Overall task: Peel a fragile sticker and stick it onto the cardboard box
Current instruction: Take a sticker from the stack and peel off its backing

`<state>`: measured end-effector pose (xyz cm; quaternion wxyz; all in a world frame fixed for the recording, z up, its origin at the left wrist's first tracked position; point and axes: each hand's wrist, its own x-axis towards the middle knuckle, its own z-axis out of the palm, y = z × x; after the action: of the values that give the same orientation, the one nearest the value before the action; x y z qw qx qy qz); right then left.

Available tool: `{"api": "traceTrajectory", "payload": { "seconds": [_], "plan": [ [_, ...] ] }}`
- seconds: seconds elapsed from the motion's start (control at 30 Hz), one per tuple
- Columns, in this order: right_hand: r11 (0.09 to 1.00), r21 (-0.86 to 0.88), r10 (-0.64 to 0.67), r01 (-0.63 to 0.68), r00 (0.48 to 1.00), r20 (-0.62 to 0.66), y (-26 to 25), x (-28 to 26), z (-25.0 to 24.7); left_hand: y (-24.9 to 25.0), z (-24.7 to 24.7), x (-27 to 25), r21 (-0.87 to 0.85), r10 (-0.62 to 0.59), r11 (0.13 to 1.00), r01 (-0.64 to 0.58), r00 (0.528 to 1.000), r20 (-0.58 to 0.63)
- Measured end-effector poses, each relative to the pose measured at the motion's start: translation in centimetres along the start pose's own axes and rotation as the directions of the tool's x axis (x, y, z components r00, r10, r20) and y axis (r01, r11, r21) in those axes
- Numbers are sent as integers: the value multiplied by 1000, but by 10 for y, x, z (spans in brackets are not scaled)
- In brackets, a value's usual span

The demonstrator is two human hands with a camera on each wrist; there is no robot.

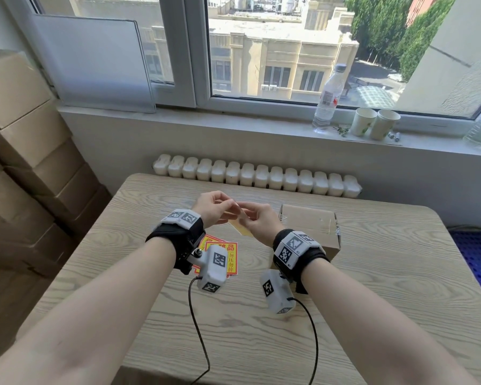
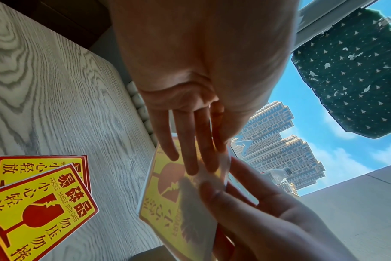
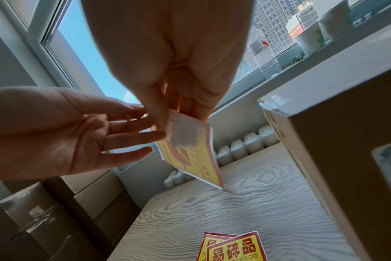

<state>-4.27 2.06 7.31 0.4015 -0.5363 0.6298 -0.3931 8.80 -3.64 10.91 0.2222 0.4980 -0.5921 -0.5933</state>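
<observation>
A yellow-and-red fragile sticker (image 3: 191,151) is being held up in the air above the table (image 1: 261,315), just left of the cardboard box (image 1: 310,230) as seen from the head camera. It's being pinched at its top corner by the right hand (image 1: 261,222), thumb on one side and fingers on the other, with the rest of the sheet hanging down at a tilt. A pale corner of the sheet is showing right where it's being pinched; whether that's backing already lifted or just glare can't really be told.

The left hand (image 1: 214,208) is being kept right beside the sticker with its fingers (image 3: 132,136) stretched out fairly straight, the tips touching or nearly touching the sticker's edge. In the left wrist view the fingers are lying flat across the printed face. Nothing is being gripped by it as far as can be seen.

The cardboard box is sitting closed on the table, with a white label visible on its side in the right wrist view. A small stack of spare stickers (image 1: 228,255) is lying flat on the table to the left of the box, partly hidden under the left wrist. Behind the box, a water bottle (image 1: 329,98) and two paper cups (image 1: 375,123) are standing on the windowsill.
</observation>
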Motion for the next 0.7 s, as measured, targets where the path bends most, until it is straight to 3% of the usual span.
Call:
{"api": "traceTrajectory", "payload": {
  "seconds": [0.23, 0.7],
  "plan": [
    [967, 237, 102, -91, 994, -36, -6, 1, 0, -1, -2, -3, 10, 3, 1000, -3, 1000, 28],
    [982, 152, 137, -115, 979, -149, -6, 9, 8, -6, -6, -2, 36, -31, 999, 32, 999, -28]
  ]
}}
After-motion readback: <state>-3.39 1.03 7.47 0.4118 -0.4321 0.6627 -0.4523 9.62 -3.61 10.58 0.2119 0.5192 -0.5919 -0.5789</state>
